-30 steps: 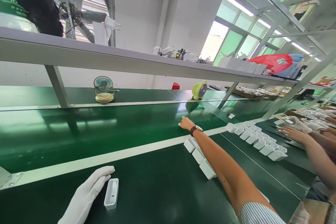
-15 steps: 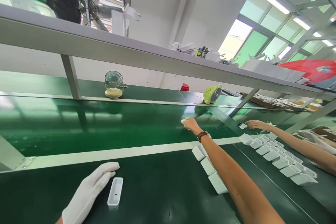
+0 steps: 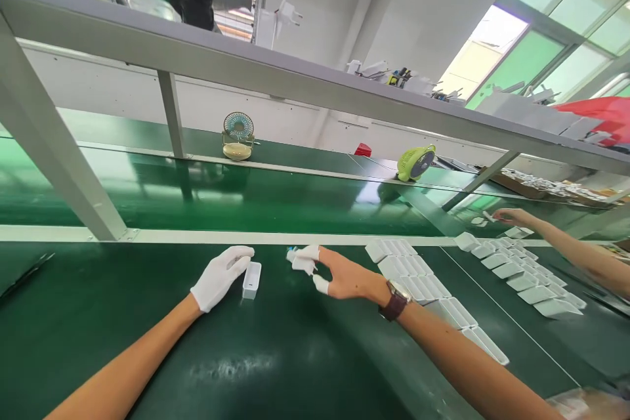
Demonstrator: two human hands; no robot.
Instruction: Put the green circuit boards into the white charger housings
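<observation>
My left hand, in a white glove, rests on the dark green worktop with its fingers stretched out. Its fingertips are right beside a small open white plastic case, and I cannot tell whether they touch it. My right hand wears a watch and white finger covers on the thumb and a finger. Its fingers are closed on a small white part with a bluish bit at its far end, held just above the worktop to the right of the case.
Rows of white plastic cases stand to the right under my forearm, with more white cases beyond. A co-worker's hand is over the green belt. A shelf crosses above; a small fan and a green fan stand behind.
My right hand has drawn back from the belt to the worktop with the white part. My left hand remains beside the case. The view has shifted, showing more cases at right.
</observation>
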